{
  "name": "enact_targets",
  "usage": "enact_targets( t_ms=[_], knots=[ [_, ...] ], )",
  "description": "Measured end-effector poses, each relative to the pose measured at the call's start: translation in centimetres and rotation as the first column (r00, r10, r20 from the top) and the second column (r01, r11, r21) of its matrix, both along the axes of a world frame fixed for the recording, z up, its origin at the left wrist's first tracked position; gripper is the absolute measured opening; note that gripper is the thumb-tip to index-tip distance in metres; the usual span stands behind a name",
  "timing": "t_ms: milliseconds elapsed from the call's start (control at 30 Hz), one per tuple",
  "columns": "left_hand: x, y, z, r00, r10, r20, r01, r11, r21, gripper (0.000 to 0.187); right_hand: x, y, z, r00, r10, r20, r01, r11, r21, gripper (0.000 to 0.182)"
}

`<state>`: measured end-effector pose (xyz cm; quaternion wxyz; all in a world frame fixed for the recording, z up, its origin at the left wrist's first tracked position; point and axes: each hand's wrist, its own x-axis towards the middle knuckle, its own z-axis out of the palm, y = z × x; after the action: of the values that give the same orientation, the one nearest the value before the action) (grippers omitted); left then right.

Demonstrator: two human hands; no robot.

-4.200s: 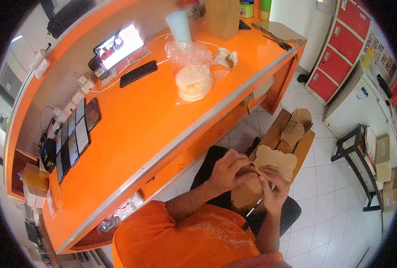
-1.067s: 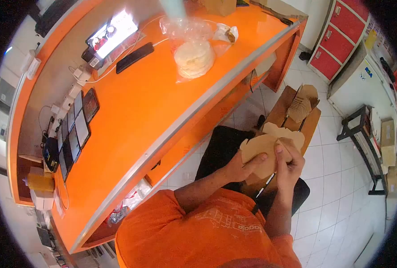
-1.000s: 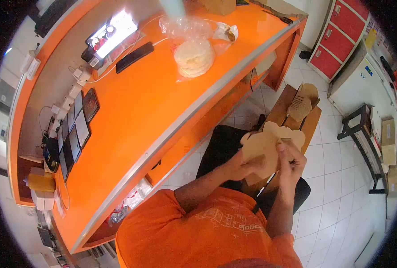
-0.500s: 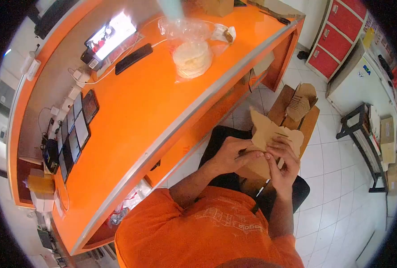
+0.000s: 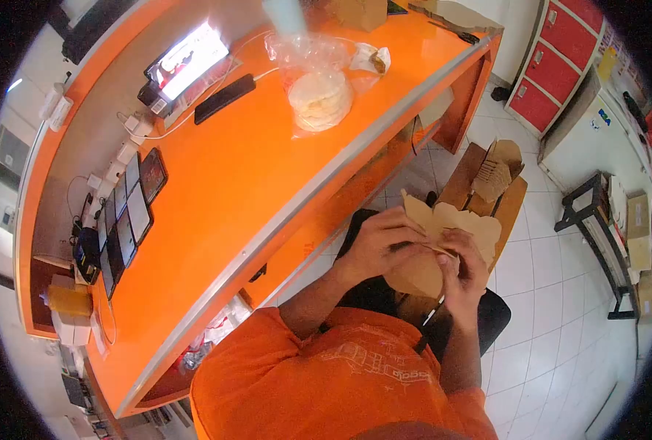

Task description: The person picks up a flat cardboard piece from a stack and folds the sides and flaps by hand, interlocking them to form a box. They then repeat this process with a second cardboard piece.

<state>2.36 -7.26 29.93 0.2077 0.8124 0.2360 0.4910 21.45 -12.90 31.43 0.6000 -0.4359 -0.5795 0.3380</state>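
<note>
A brown cardboard box [image 5: 414,275] with its flaps partly folded is held above my lap. My left hand [image 5: 385,242] grips its near left edge with bent fingers. On the right side, my right hand [image 5: 464,268] pinches a fold of the same cardboard between thumb and fingers. Both hands are close together at the middle of the box, and the fingertips hide part of the crease. Beyond them, another brown cardboard box [image 5: 496,172] stands on a wooden bench [image 5: 513,213].
An orange counter [image 5: 216,198] runs along my left. It carries several phones [image 5: 139,213], a black power strip [image 5: 225,99], a lit screen [image 5: 187,59] and a plastic bag of round white flat pieces [image 5: 320,103]. Red lockers [image 5: 547,66] and a black metal stand [image 5: 597,235] are to the right.
My hands have shifted slightly on the cardboard. The right-hand fingers are bent further over the fold, and the box's flaps have tilted. The camera view has moved a little.
</note>
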Motion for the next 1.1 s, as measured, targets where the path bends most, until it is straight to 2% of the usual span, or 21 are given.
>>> enact_targets(
  t_ms=[67, 133, 167, 200, 233, 267, 300, 367, 433, 467, 567, 600, 700, 733, 800, 833, 867, 933, 1000, 1033, 1100],
  knots=[
    [0.8, -0.5, -0.1, 0.995, 0.092, 0.049, -0.094, 0.995, 0.036, 0.031, 0.2, 0.3, -0.4, 0.986, -0.022, 0.163, -0.001, 0.990, 0.138, 0.001],
    [2.1, -1.7, 0.2, 0.957, 0.250, 0.146, -0.256, 0.967, 0.020, 0.031, 0.3, 0.3, -1.1, 0.991, -0.121, 0.056, 0.116, 0.989, 0.095, 0.002],
    [3.3, -2.0, -0.3, 0.904, 0.235, 0.357, -0.217, 0.972, -0.091, 0.036, 0.6, 0.4, -1.3, 0.985, -0.173, 0.004, 0.173, 0.982, 0.070, 0.003],
    [4.7, -2.2, -1.0, 0.802, 0.233, 0.549, -0.152, 0.970, -0.190, 0.041, 1.2, 0.5, -1.3, 0.981, -0.189, -0.047, 0.191, 0.981, 0.043, 0.019],
    [5.4, -2.8, -1.8, 0.658, 0.248, 0.711, -0.066, 0.960, -0.274, 0.046, 1.6, 0.7, -1.1, 0.975, -0.188, -0.115, 0.195, 0.979, 0.052, 0.023],
    [4.8, -3.5, -3.3, 0.764, 0.160, 0.625, 0.125, 0.913, -0.388, 0.054, 1.9, 1.1, -0.7, 0.966, -0.185, -0.182, 0.199, 0.978, 0.063, 0.027],
    [3.7, -4.1, -4.3, 0.838, 0.040, 0.544, 0.289, 0.813, -0.506, 0.062, 2.3, 1.4, -0.5, 0.952, -0.179, -0.247, 0.204, 0.976, 0.077, 0.030],
    [2.8, -4.7, -5.0, 0.711, -0.090, 0.697, 0.655, 0.445, -0.610, 0.076, 4.3, 1.7, -1.1, 0.992, 0.027, -0.124, -0.003, 0.981, 0.192, 0.042],
    [3.0, -5.3, -1.0, 0.284, 0.141, 0.948, 0.959, -0.021, -0.284, 0.091, 5.0, 1.5, 0.0, 0.952, 0.299, -0.064, -0.280, 0.936, 0.214, 0.046],
    [2.0, -4.4, -0.5, 0.256, 0.085, 0.963, 0.964, -0.094, -0.248, 0.091, 5.3, 1.5, 0.5, 0.927, 0.369, 0.061, -0.374, 0.910, 0.181, 0.037],
    [1.4, -2.0, -1.0, 0.581, 0.239, 0.778, 0.811, -0.087, -0.578, 0.073, 4.1, 1.3, 1.3, 0.922, 0.215, 0.323, -0.255, 0.963, 0.090, 0.024],
    [1.0, -1.4, -1.4, 0.558, 0.194, 0.807, 0.824, -0.019, -0.566, 0.059, 3.5, 1.2, 1.6, 0.898, 0.043, 0.438, -0.115, 0.984, 0.138, 0.017],
    [-0.4, -1.6, -0.4, 0.621, 0.109, 0.776, 0.754, 0.187, -0.630, 0.051, 1.7, 0.2, 2.6, 0.949, -0.055, 0.310, 0.049, 0.998, 0.027, 0.014],
    [-1.1, -1.5, 0.1, 0.645, 0.073, 0.761, 0.744, 0.170, -0.647, 0.051, 1.2, 0.0, 2.2, 0.969, -0.035, 0.246, 0.033, 0.999, 0.010, 0.014],
    [0.0, -1.7, 2.6, 0.895, 0.072, 0.441, 0.407, 0.275, -0.871, 0.050, 0.7, 0.2, 0.6, 0.992, -0.029, 0.122, 0.032, 0.999, -0.020, 0.014],
    [0.4, -1.8, 2.8, 0.924, 0.090, 0.372, 0.328, 0.312, -0.892, 0.049, 0.6, 0.2, 0.4, 0.994, -0.029, 0.101, 0.027, 0.999, 0.024, 0.015],
    [0.8, -1.9, 2.9, 0.948, 0.111, 0.299, 0.245, 0.345, -0.906, 0.049, 0.6, 0.3, 0.3, 0.996, -0.027, 0.081, 0.021, 0.997, 0.069, 0.016],
    [1.1, -1.8, 2.1, 0.903, 0.193, 0.384, 0.292, 0.381, -0.877, 0.048, 0.6, 0.6, 0.1, 1.000, 0.011, -0.026, -0.008, 0.991, 0.131, 0.016],
    [2.1, -2.3, 2.1, 0.843, 0.222, 0.491, 0.332, 0.505, -0.797, 0.046, 0.5, 0.7, 0.1, 0.976, 0.086, -0.201, -0.054, 0.985, 0.161, 0.014],
    [2.3, -2.6, 2.2, 0.806, 0.236, 0.544, 0.341, 0.567, -0.750, 0.045, 0.6, 0.6, 0.4, 0.975, 0.094, -0.202, -0.063, 0.985, 0.159, 0.014],
    [2.3, -2.8, 2.4, 0.797, 0.224, 0.561, 0.373, 0.549, -0.748, 0.045, 1.0, 0.7, 1.1, 0.972, 0.122, -0.201, -0.089, 0.983, 0.163, 0.015]
  ],
)
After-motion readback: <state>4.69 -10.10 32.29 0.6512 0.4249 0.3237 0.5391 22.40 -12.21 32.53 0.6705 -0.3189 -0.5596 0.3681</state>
